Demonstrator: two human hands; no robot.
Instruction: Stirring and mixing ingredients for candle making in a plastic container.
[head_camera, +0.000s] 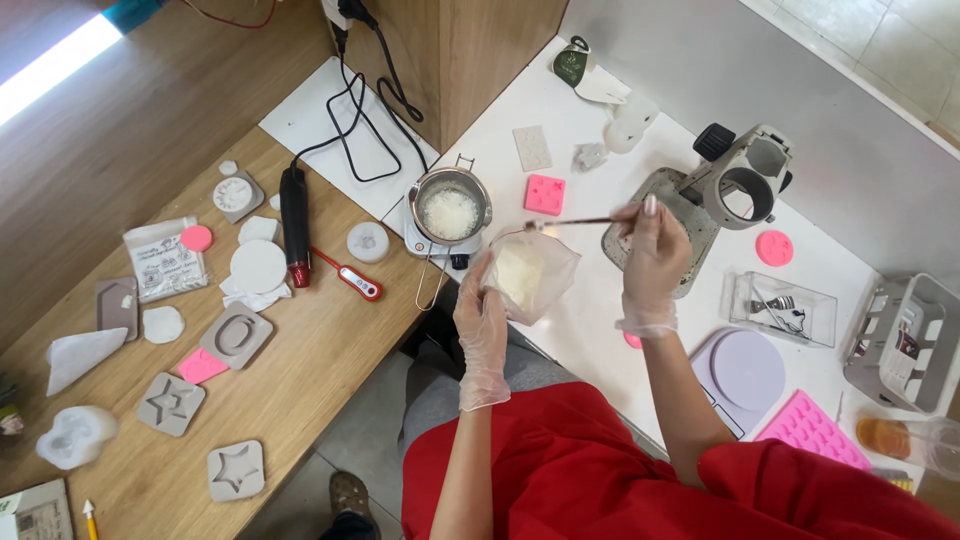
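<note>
My left hand (483, 322), in a clear glove, holds a clear plastic bag (530, 275) of white flakes above the gap between the two tables. My right hand (650, 255), also gloved, grips a thin metal spoon (572, 222) whose tip hangs just over the bag's open mouth. Just left of the spoon tip, a small metal pot (451, 206) of white flakes sits on a small white heater.
A grey stereo microscope (735, 185) stands behind my right hand. Pink moulds (544, 193), a lilac scale (745, 368) and a clear box (781, 308) lie on the white table. Grey moulds (236, 336), a black heat tool (294, 225) and a red thermometer (350, 277) lie on the wooden table.
</note>
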